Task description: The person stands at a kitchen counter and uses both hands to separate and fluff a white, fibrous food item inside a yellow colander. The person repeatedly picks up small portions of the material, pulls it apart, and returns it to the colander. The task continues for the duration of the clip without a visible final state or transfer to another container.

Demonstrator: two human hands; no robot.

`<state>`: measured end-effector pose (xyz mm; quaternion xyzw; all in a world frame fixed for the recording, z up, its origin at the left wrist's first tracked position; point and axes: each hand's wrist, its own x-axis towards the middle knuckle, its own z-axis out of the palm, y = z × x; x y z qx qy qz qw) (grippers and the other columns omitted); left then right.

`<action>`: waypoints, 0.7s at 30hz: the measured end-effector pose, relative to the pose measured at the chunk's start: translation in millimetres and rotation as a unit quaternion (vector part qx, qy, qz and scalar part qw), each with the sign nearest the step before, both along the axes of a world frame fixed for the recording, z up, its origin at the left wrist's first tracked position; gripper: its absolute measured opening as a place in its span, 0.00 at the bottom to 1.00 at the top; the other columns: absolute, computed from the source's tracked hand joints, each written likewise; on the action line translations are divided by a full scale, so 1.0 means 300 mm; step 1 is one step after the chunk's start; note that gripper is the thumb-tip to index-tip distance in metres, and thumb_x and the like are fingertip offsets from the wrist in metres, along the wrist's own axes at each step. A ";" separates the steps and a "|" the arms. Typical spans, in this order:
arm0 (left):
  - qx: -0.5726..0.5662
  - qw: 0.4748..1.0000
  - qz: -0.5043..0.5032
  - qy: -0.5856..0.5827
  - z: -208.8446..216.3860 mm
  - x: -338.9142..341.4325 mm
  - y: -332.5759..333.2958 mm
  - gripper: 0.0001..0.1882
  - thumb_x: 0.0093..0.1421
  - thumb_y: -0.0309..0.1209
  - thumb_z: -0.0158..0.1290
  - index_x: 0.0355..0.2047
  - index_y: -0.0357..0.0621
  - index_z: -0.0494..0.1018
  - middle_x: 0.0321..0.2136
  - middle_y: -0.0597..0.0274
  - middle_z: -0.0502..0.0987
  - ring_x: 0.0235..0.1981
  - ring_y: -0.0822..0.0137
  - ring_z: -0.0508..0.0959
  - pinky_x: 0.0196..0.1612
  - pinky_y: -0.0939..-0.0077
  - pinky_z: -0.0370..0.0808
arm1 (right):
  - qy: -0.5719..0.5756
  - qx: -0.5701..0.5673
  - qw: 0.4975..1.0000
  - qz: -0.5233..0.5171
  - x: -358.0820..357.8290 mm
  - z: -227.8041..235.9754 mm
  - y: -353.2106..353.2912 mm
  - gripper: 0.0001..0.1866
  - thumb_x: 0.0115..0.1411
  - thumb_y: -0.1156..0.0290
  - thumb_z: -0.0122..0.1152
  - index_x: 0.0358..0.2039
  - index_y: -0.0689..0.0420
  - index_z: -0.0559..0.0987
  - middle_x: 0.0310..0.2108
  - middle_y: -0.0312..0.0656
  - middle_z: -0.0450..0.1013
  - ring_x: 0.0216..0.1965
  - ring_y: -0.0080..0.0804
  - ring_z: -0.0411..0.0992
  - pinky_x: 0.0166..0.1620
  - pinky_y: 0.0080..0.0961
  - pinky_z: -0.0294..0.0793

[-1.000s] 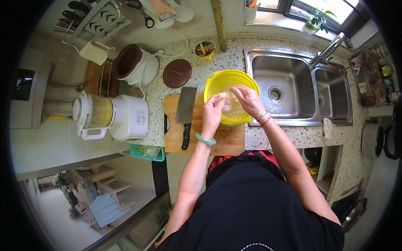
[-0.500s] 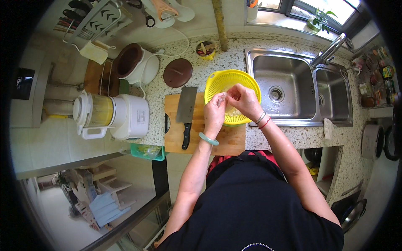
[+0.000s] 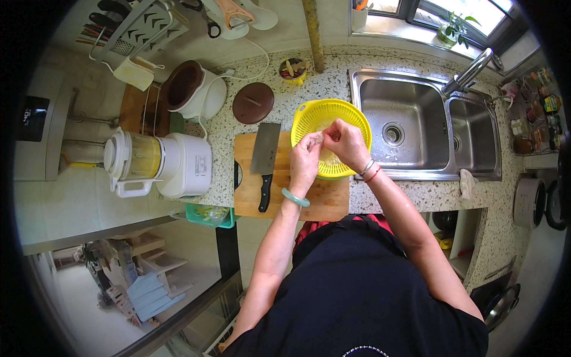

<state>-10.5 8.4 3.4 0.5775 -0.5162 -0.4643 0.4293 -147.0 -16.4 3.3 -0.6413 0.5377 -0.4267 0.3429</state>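
Over a yellow plastic colander (image 3: 304,119), my two hands meet with their fingertips pinched close together. My left hand (image 3: 304,159), with a green bangle at its wrist, is closed on a small pale, translucent piece whose kind I cannot make out. The fingers of my right hand (image 3: 348,146) pinch at the same spot, and what lies between them is mostly hidden. Pale bits show in the colander below. It stands partly on a wooden cutting board (image 3: 309,199). Left of it on the board lies a cleaver (image 3: 265,157) with a black handle.
A double steel sink (image 3: 407,119) with a faucet (image 3: 470,74) is on the right. To the left stand a blender (image 3: 134,163) and a white cooker (image 3: 205,95); its brown lid (image 3: 253,103) lies near a yellow cup (image 3: 292,71). A green bin (image 3: 211,215) sits below the counter edge.
Almost nothing differs. My fingers have shifted very slightly while staying pinched together over the colander.
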 end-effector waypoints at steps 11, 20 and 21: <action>0.054 0.993 -0.007 0.101 -0.039 0.041 -0.007 0.10 0.62 0.24 0.51 0.43 0.35 0.73 0.36 0.63 0.78 0.36 0.77 0.75 0.41 0.82 0.73 | -0.273 0.199 0.941 0.006 -0.052 -0.059 -0.041 0.07 0.53 0.73 0.60 0.26 0.64 0.76 0.25 0.47 0.76 0.27 0.26 0.75 0.34 0.23 0.75; 0.082 0.975 -0.005 0.208 -0.037 0.045 -0.018 0.10 0.63 0.25 0.50 0.44 0.36 0.69 0.39 0.62 0.76 0.39 0.75 0.75 0.43 0.80 0.72 | -0.133 0.080 0.988 0.010 -0.068 -0.081 -0.024 0.10 0.58 0.69 0.60 0.38 0.62 0.80 0.28 0.43 0.78 0.32 0.22 0.76 0.34 0.20 0.74; 0.077 0.980 -0.004 0.181 -0.035 0.051 -0.013 0.09 0.63 0.25 0.50 0.43 0.35 0.69 0.39 0.62 0.76 0.38 0.75 0.75 0.43 0.80 0.72 | -0.135 0.053 0.989 0.030 -0.057 -0.071 -0.024 0.11 0.56 0.69 0.62 0.37 0.62 0.80 0.27 0.44 0.77 0.30 0.22 0.75 0.33 0.20 0.74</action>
